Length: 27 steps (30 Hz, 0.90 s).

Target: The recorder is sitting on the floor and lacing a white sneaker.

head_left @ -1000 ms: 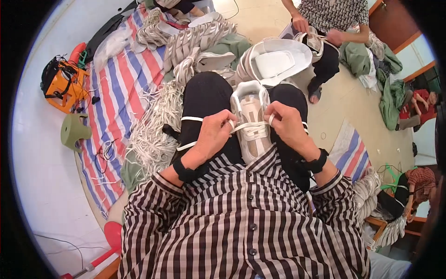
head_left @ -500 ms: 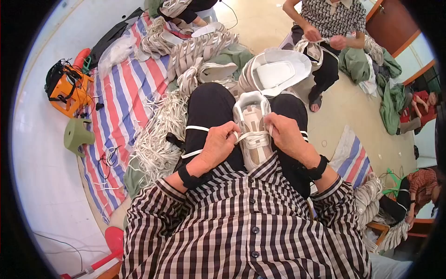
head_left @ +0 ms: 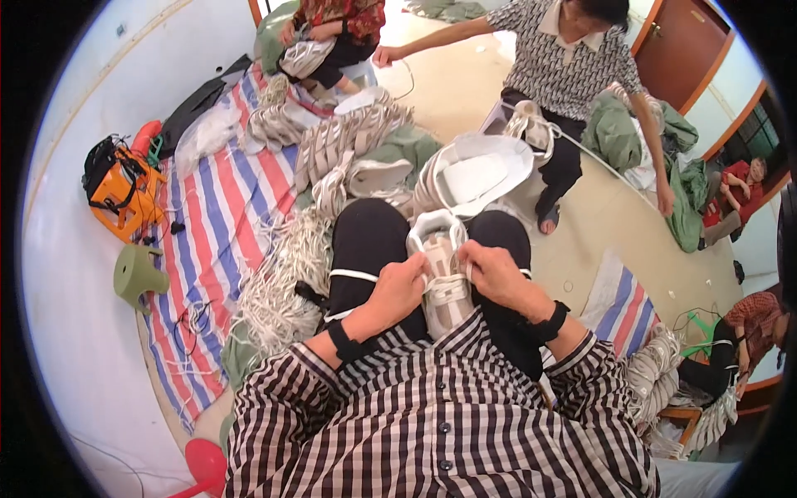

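Left grip, right grip pinching laces; shoe between both.

The left arm and right arm come in from the near side, elbows spread wide, forearms slanting inward. The left hand and right hand face each other above the thighs, near but apart, backs upward. On each, thumb and fingertips pinch together, knuckles bent.

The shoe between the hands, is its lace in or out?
In, at least partly: the white lace crosses the front of the shoe in rows. The holes are too small to see.
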{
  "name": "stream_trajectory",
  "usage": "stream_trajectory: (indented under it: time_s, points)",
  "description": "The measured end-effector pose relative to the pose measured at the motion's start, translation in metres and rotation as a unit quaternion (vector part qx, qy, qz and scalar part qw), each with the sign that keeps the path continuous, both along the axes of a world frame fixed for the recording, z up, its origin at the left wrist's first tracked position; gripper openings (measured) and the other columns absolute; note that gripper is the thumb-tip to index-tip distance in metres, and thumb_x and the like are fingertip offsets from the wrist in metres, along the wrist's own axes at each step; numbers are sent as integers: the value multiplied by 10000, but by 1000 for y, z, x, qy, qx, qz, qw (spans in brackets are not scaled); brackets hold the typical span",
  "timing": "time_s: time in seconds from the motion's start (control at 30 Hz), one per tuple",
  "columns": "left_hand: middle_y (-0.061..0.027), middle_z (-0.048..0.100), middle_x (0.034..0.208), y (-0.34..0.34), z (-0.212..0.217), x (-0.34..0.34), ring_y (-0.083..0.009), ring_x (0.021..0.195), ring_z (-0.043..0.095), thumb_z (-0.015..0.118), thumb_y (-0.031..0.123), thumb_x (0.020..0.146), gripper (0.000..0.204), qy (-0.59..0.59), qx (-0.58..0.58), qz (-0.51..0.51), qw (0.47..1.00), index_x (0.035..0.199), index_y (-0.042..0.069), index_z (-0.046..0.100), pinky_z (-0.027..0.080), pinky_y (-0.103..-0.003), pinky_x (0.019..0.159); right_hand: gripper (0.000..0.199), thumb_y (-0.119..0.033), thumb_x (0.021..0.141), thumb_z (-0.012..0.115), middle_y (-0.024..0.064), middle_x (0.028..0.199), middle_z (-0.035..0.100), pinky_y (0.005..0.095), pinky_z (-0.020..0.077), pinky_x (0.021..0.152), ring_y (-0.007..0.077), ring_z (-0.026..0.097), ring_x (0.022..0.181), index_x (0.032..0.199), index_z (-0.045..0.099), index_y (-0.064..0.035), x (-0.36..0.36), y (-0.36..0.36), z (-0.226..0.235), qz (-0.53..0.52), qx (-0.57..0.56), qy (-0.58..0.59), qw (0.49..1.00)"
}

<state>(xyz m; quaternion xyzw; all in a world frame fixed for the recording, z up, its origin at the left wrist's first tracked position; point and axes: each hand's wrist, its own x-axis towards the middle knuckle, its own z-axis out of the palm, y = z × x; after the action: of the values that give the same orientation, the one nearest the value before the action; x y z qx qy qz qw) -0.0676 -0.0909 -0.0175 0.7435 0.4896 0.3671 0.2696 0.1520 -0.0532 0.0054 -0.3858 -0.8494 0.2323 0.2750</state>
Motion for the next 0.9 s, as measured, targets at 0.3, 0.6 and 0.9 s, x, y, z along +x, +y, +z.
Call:
stream_trajectory:
  time_s: [0.3, 0.6, 0.9]
  points:
    - [-199, 583, 681, 2, 8, -3, -363, 641, 614, 488, 2, 803, 136, -7, -51, -45, 998, 932, 15, 530, 466, -410, 583, 217, 27, 784, 483, 220, 716, 594, 486, 469, 624, 416, 603, 722, 1000, 478, 9, 7, -3, 10, 35, 38, -97, 994]
    - [-242, 571, 684, -2, 3, -10, -437, 678, 604, 483, -23, 800, 314, 117, -1, -105, 988, 1103, 58, 474, 482, -492, 583, 551, 52, 731, 522, 184, 789, 611, 473, 466, 640, 373, 610, 769, 1265, 433, -50, 5, -4, 31, 82, 30, -206, 975]
    - [-150, 659, 998, -12, 50, -46, -276, 920, 652, 528, -38, 830, 333, 49, 73, -52, 995, 1155, 17, 573, 519, -343, 796, 313, 14, 788, 585, 144, 935, 627, 385, 492, 757, 319, 597, 888, 1097, 582, -36, 19, -26, 116, 27, 114, -18, 993]
